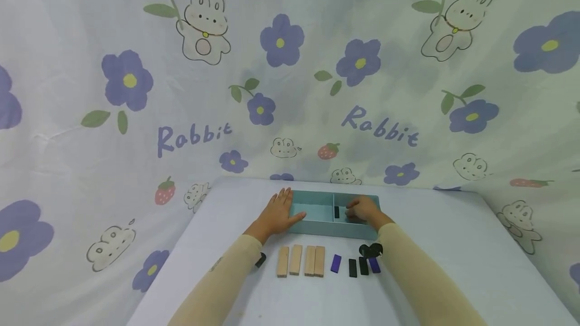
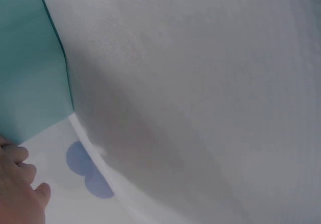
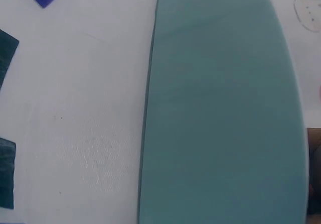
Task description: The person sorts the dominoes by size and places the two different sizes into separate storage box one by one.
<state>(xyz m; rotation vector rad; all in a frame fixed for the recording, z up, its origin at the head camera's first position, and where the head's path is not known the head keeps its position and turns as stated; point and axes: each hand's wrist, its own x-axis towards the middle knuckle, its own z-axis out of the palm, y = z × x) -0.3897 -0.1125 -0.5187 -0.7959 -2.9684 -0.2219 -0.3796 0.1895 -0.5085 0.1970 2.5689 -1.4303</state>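
Observation:
A teal box with a divider stands toward the table's back; its side wall fills much of the right wrist view. The left hand rests with spread, straight fingers against the box's left end; in the left wrist view the left hand shows beside the teal wall. The right hand reaches into the smaller right compartment with bent fingers; whether they pinch anything is hidden. A black block stands in that compartment by the divider.
In front of the box lie several wooden blocks, a purple block, black blocks and another purple block near the right forearm. A black object is beside the left sleeve. Patterned cloth hangs behind.

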